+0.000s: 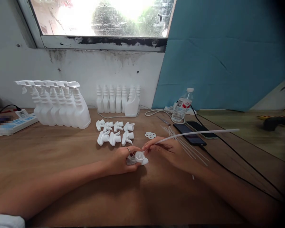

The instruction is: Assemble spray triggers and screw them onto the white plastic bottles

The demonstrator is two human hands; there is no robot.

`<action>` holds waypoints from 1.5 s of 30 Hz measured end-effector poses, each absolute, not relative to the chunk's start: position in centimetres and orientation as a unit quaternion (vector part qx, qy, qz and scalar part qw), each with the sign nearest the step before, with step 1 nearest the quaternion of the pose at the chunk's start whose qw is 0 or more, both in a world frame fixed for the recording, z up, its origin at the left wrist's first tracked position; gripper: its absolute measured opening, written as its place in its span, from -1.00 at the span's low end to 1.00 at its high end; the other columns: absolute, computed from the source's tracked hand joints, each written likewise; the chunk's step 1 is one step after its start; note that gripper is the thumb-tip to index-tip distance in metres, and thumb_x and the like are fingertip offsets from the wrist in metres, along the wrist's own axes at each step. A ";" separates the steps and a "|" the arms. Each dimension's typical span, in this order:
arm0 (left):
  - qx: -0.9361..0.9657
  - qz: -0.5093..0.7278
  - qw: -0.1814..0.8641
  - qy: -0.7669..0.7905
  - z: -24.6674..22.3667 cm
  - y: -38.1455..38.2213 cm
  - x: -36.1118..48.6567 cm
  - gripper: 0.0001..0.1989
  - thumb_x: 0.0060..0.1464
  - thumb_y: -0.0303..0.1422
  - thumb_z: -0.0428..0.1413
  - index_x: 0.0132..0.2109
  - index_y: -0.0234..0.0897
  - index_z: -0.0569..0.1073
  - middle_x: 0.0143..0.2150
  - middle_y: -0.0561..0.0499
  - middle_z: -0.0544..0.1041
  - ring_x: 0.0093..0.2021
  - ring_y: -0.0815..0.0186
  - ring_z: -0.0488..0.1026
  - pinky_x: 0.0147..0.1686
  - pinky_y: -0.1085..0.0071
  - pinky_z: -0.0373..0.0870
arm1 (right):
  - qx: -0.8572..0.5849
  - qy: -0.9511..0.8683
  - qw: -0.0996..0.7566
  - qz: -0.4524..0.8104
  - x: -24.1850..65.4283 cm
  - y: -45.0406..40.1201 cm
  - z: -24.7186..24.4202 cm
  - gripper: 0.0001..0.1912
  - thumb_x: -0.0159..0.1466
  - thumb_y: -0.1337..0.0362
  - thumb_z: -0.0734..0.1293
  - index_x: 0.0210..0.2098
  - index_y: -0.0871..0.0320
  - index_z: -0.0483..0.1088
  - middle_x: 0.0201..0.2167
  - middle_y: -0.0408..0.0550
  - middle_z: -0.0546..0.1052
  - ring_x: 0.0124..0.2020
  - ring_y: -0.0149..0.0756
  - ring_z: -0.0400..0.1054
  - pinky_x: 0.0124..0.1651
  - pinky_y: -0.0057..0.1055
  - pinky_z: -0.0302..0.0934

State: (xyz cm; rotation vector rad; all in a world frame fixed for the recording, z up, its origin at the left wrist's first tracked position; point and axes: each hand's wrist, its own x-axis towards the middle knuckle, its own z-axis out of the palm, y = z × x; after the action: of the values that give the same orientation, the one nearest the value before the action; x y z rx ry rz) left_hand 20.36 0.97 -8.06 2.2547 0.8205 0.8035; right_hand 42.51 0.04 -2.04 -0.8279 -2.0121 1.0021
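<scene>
My left hand (122,160) is closed around a white spray trigger head (140,157), whose round collar faces up toward me. Between thumb and fingers my right hand (163,148) pinches a long, thin white dip tube (197,132). One end of the tube is close to the collar; whether it sits inside I cannot tell. The tube's far end sticks out to the right, slightly bowed. Behind my hands, several more trigger heads (115,138) lie in two rows. Several white ring gaskets (150,135) rest just beyond my right hand, and loose dip tubes (192,148) lie beside it.
White spray bottles with heads fitted (61,109) stand at back left, near a power strip (19,123). Headless bottles (118,101) line the wall. At right are a water bottle (182,106), two phones (190,134), black cables (242,177) and a screwdriver (163,120).
</scene>
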 end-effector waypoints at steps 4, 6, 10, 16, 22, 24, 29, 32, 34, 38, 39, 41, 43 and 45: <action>0.846 0.299 0.308 0.317 -7.8 0.9 20.4 -0.61 0.00 -0.35 0.14 0.02 -0.27 0.41 -0.14 -0.02 0.54 -0.26 0.33 0.46 -0.26 0.47 0.36 | -0.317 -0.795 0.359 0.372 42.6 0.2 -2.2 -0.73 0.33 0.14 0.23 -0.26 0.16 0.49 -0.37 -0.06 0.57 -0.30 -0.31 0.49 -0.16 -0.39 0.36; 0.845 0.298 0.310 0.318 -7.7 0.8 20.4 -0.61 -0.01 -0.35 0.15 0.02 -0.28 0.41 -0.14 -0.03 0.55 -0.25 0.32 0.46 -0.25 0.47 0.36 | -0.314 -0.801 0.361 0.359 42.7 0.3 -2.2 -0.74 0.33 0.15 0.23 -0.26 0.15 0.49 -0.37 -0.06 0.57 -0.30 -0.31 0.49 -0.16 -0.40 0.36; 0.849 0.301 0.301 0.311 -7.7 0.8 20.3 -0.59 0.00 -0.35 0.15 0.04 -0.28 0.41 -0.14 -0.02 0.54 -0.25 0.34 0.46 -0.25 0.48 0.36 | -0.323 -0.802 0.355 0.355 42.7 0.4 -2.3 -0.76 0.34 0.18 0.23 -0.26 0.15 0.49 -0.34 -0.06 0.56 -0.27 -0.32 0.48 -0.14 -0.41 0.34; 0.851 0.302 0.297 0.311 -7.8 0.8 20.3 -0.60 0.01 -0.34 0.14 0.04 -0.28 0.41 -0.14 -0.02 0.54 -0.24 0.34 0.47 -0.23 0.48 0.37 | -0.310 -0.804 0.355 0.364 42.6 0.3 -2.3 -0.77 0.34 0.21 0.23 -0.25 0.18 0.49 -0.34 -0.06 0.55 -0.29 -0.33 0.47 -0.16 -0.41 0.33; 0.851 0.301 0.294 0.316 -7.7 0.9 20.3 -0.61 0.01 -0.34 0.15 0.03 -0.28 0.41 -0.15 -0.02 0.54 -0.24 0.33 0.47 -0.23 0.48 0.38 | -0.306 -0.817 0.354 0.338 41.9 0.7 -2.6 -0.78 0.28 0.16 0.30 -0.31 0.17 0.50 -0.32 -0.03 0.53 -0.31 -0.31 0.41 -0.23 -0.40 0.30; 0.853 0.298 0.291 0.314 -7.7 0.9 20.3 -0.63 0.01 -0.35 0.14 0.01 -0.28 0.42 -0.15 -0.01 0.54 -0.23 0.33 0.46 -0.22 0.49 0.37 | -0.294 -0.825 0.353 0.330 41.5 1.0 -3.2 -0.78 0.26 0.16 0.32 -0.37 0.18 0.50 -0.35 -0.04 0.49 -0.35 -0.34 0.37 -0.29 -0.41 0.28; 0.857 0.304 0.289 0.300 -7.9 1.0 20.3 -0.61 0.02 -0.36 0.14 0.03 -0.29 0.42 -0.11 -0.01 0.54 -0.18 0.32 0.47 -0.18 0.49 0.36 | -0.331 -0.809 0.333 0.352 41.0 1.2 -4.3 -0.78 0.27 0.19 0.30 -0.43 0.20 0.41 -0.46 -0.13 0.37 -0.50 -0.44 0.27 -0.42 -0.47 0.22; 0.858 0.302 0.290 0.299 -8.0 1.1 20.3 -0.60 0.02 -0.35 0.14 0.05 -0.29 0.42 -0.09 -0.02 0.54 -0.18 0.31 0.48 -0.17 0.49 0.37 | -0.329 -0.813 0.322 0.356 41.0 1.2 -4.4 -0.80 0.27 0.24 0.28 -0.44 0.20 0.39 -0.48 -0.14 0.35 -0.51 -0.45 0.27 -0.43 -0.48 0.20; 0.859 0.299 0.290 0.299 -8.0 1.1 20.2 -0.59 0.03 -0.33 0.15 0.05 -0.29 0.42 -0.08 -0.03 0.54 -0.18 0.31 0.48 -0.18 0.49 0.37 | -0.327 -0.819 0.319 0.347 41.0 1.3 -4.4 -0.82 0.27 0.28 0.27 -0.44 0.20 0.39 -0.48 -0.14 0.36 -0.51 -0.44 0.27 -0.42 -0.47 0.19; 0.861 0.290 0.282 0.307 -8.0 1.2 20.2 -0.62 0.04 -0.29 0.15 0.02 -0.30 0.43 -0.12 -0.03 0.54 -0.20 0.30 0.47 -0.20 0.48 0.36 | -0.309 -0.850 0.312 0.290 40.8 1.3 -4.5 -0.85 0.25 0.38 0.24 -0.43 0.19 0.40 -0.46 -0.11 0.40 -0.43 -0.39 0.31 -0.34 -0.44 0.18; 0.862 0.288 0.278 0.310 -8.0 1.2 20.2 -0.63 0.04 -0.28 0.15 0.00 -0.30 0.43 -0.14 -0.02 0.54 -0.22 0.31 0.46 -0.21 0.48 0.35 | -0.306 -0.856 0.310 0.280 40.8 1.3 -4.5 -0.85 0.25 0.39 0.23 -0.43 0.19 0.39 -0.45 -0.11 0.41 -0.40 -0.37 0.32 -0.31 -0.43 0.18; 0.864 0.285 0.271 0.314 -7.9 1.2 20.3 -0.67 0.04 -0.29 0.15 -0.04 -0.31 0.44 -0.19 -0.01 0.54 -0.26 0.32 0.45 -0.25 0.49 0.34 | -0.304 -0.861 0.307 0.268 40.6 1.1 -4.4 -0.83 0.25 0.42 0.21 -0.44 0.19 0.37 -0.43 -0.09 0.42 -0.38 -0.36 0.32 -0.28 -0.42 0.18; 0.865 0.286 0.266 0.316 -8.0 1.2 20.3 -0.68 0.04 -0.29 0.15 -0.05 -0.30 0.45 -0.20 0.01 0.54 -0.27 0.33 0.44 -0.27 0.49 0.33 | -0.304 -0.863 0.309 0.260 40.4 0.8 -4.2 -0.82 0.25 0.43 0.20 -0.46 0.19 0.36 -0.44 -0.10 0.41 -0.39 -0.37 0.31 -0.28 -0.42 0.17; 0.863 0.291 0.267 0.315 -8.0 1.2 20.2 -0.67 0.04 -0.29 0.15 -0.03 -0.28 0.44 -0.16 0.01 0.54 -0.24 0.32 0.45 -0.24 0.48 0.34 | -0.311 -0.861 0.318 0.248 40.3 0.6 -4.2 -0.82 0.26 0.40 0.22 -0.47 0.19 0.36 -0.46 -0.11 0.40 -0.40 -0.38 0.29 -0.28 -0.43 0.16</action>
State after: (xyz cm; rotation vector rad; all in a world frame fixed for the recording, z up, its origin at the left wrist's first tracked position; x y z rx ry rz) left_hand 20.25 1.17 -8.05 2.3299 0.8493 0.7845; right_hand 40.30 0.59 -4.16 -0.8195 -2.2645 0.6536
